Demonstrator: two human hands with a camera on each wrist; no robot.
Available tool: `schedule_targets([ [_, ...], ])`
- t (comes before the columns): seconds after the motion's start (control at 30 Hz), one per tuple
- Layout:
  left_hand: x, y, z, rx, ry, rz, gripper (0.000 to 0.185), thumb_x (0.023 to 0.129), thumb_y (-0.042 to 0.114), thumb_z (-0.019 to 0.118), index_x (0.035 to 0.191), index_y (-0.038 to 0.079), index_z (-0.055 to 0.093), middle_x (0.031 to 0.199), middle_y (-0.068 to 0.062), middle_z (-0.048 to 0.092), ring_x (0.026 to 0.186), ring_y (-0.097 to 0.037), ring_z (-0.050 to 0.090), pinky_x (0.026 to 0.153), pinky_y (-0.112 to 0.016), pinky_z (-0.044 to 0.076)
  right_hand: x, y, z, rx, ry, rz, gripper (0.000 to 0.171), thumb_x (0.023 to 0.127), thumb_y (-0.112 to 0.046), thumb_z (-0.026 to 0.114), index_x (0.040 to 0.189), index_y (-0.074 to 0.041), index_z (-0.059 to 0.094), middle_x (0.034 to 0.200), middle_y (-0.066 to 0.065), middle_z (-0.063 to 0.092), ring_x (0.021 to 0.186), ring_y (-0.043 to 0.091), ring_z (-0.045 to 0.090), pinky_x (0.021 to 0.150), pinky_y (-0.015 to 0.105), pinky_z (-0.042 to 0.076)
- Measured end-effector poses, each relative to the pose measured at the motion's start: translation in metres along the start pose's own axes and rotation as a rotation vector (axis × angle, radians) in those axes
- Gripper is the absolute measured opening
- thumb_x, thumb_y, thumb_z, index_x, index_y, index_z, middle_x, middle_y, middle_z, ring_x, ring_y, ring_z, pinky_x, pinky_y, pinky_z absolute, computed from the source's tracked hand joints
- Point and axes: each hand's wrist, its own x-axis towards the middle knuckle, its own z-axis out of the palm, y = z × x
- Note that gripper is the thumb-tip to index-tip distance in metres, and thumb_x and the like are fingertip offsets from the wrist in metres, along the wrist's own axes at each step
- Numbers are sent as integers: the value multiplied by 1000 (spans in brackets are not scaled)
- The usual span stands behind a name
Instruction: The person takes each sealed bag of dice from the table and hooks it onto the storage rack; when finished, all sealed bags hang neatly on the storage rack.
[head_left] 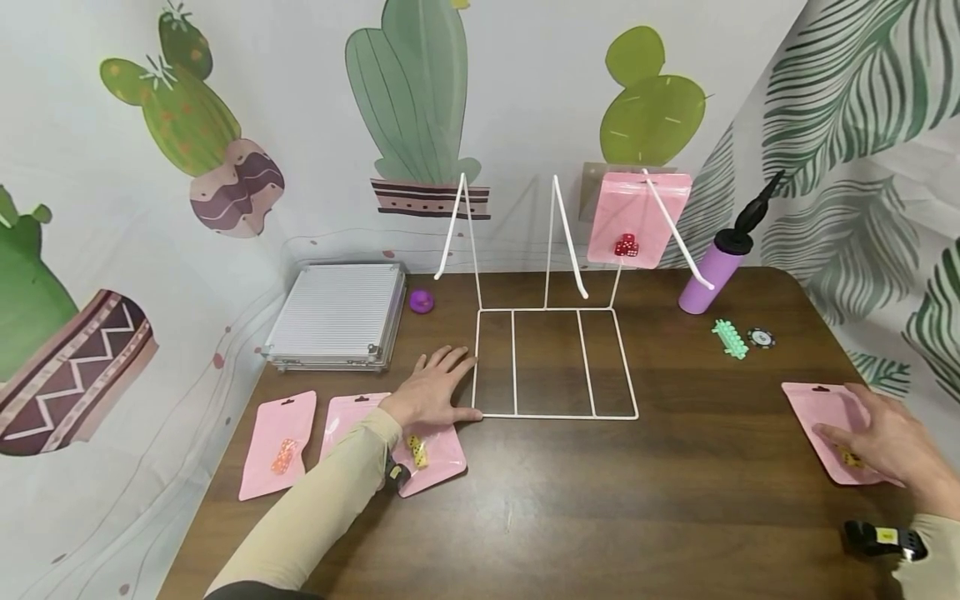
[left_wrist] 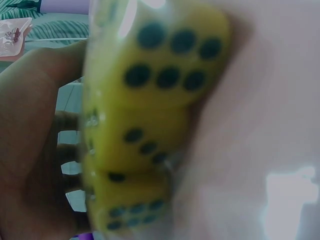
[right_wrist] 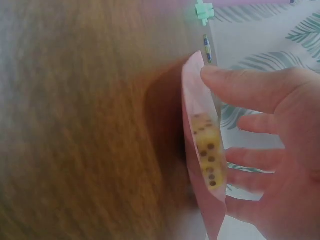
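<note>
My left hand (head_left: 431, 392) has its fingers spread at the left front corner of a white wire display rack (head_left: 555, 310). Below its wrist lies a pink zip pouch (head_left: 446, 462) with yellow dice (left_wrist: 160, 65) showing through a clear face. On the right, my right hand (head_left: 892, 437) is over another pink pouch (head_left: 813, 408), also with yellow dice (right_wrist: 207, 155). The thumb is at this pouch's edge and the fingers are extended, apart from each other. A pink pouch with red dice (head_left: 637, 200) hangs from the rack's right hook.
Two more pink pouches lie at left, one with orange dice (head_left: 285, 457). Behind them stand a silver case (head_left: 337, 312) and a purple ring-like item (head_left: 422, 301). At the back right are a purple hand pump (head_left: 708, 275), a mint-green toy (head_left: 730, 339) and a poker chip (head_left: 761, 337).
</note>
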Motion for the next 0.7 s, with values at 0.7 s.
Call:
schedule_targets([
  [0.7, -1, 2, -3, -1, 12, 15, 99, 77, 75, 60, 154, 20, 30, 160, -10, 25, 147, -37, 20, 113, -66, 21, -2, 5, -1, -42, 19, 130, 101, 76, -46, 78, 126, 23, 24, 103, 55, 38, 100, 66, 32, 80, 66, 34],
])
